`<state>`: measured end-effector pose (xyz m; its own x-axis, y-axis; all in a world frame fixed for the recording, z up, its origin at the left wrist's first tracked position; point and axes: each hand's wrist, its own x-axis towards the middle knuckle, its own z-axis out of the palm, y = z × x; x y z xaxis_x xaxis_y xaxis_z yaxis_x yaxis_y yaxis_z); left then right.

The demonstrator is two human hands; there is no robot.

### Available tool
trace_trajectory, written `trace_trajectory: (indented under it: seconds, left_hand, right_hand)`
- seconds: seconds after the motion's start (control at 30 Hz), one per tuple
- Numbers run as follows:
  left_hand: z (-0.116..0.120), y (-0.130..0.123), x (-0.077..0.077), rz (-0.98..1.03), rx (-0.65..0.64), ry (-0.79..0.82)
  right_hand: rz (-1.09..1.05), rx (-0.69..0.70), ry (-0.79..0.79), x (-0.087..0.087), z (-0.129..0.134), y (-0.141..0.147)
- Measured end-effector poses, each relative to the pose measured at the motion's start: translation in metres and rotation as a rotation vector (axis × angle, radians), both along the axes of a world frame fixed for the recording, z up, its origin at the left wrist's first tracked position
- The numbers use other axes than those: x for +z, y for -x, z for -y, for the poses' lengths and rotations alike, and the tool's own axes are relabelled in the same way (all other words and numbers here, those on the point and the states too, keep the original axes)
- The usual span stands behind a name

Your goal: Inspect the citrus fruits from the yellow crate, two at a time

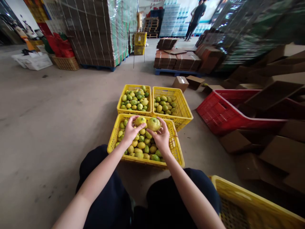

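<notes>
My left hand (132,128) is closed round a yellow-green fruit (140,121), thumb in front and fingers behind. A larger, greener fruit (153,124) is gripped in my right hand (163,133). Both are held side by side above the near yellow crate (177,149), which holds many yellow and green fruits. Behind it stand two more yellow crates: the left one (118,105) is filled high with fruit, while the right one (184,103) has fruit mostly in its left part.
A red crate (214,111) with cardboard stands to the right, beside loose boxes (283,152). Another yellow crate (257,203) is by my right knee. Farther back are a pallet of flattened cartons (177,60), wrapped stacks (88,31) and a standing person (195,19).
</notes>
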<state>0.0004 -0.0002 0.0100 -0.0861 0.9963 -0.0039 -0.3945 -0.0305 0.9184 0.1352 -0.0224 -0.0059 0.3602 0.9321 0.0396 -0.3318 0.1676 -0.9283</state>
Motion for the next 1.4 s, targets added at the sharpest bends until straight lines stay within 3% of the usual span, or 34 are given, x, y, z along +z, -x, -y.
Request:
trace_trajectory:
  seconds: [0.3, 0.57, 0.93, 1.27, 1.4]
  left_hand:
    - [-0.0045, 0.0041, -0.0077, -0.106, 0.067, -0.033]
    - [-0.0023, 0.0031, -0.0069, -0.102, 0.063, -0.023]
    - [-0.0019, -0.0001, -0.0034, -0.051, 0.067, -0.019]
    - [-0.0043, -0.0003, -0.0091, -0.056, 0.009, -0.089]
    - [-0.0033, 0.0018, -0.0052, -0.004, -0.048, -0.044]
  right_hand:
    - [-0.014, 0.027, 0.010, -0.0033, -0.0016, -0.0023]
    - [-0.037, -0.029, 0.009, -0.0033, -0.0020, -0.0019]
    - [-0.062, 0.007, 0.024, -0.0023, -0.0024, -0.0018]
    - [0.146, 0.005, -0.073, -0.0037, -0.0030, -0.0002]
    - [0.224, 0.053, -0.083, -0.0060, -0.0058, -0.0020]
